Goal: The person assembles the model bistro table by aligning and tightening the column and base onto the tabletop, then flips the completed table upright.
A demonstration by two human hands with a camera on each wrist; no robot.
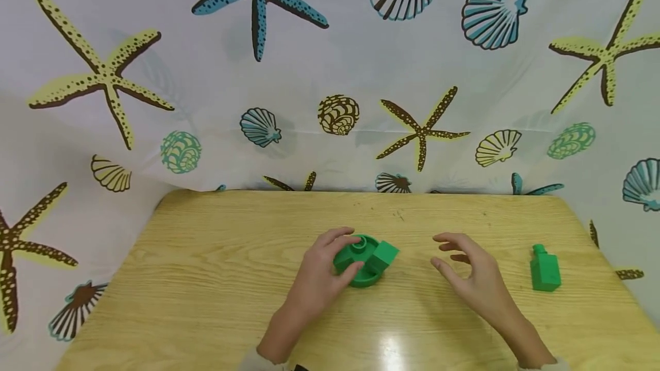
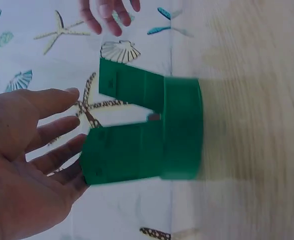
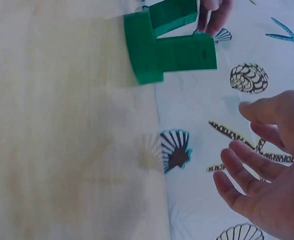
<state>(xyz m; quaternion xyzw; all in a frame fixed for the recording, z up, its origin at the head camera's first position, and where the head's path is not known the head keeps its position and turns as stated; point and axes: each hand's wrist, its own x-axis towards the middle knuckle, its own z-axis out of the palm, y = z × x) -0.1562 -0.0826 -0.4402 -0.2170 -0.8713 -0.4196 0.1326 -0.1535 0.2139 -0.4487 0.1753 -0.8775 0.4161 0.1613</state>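
A round shallow green tray [image 1: 365, 283] stands on the table, with two green block-shaped pieces in it. One piece [image 1: 358, 244], at the left, has a round ring-like top; the other, a plain-faced block [image 1: 385, 255], tilts toward the right rim. My left hand [image 1: 322, 271] curves loosely over the left piece, its thumb apart from the fingers. In the left wrist view its fingertips lie beside or against that piece [image 2: 124, 154]; contact is hard to tell. To the right of the tray, my right hand [image 1: 474, 273] hovers with bent, spread fingers and holds nothing.
A green bottle-shaped block [image 1: 545, 272] with a narrow neck stands at the right of the wooden table [image 1: 216, 245]. Behind the table and along its sides hangs a white cloth [image 1: 309, 73] printed with starfish and shells.
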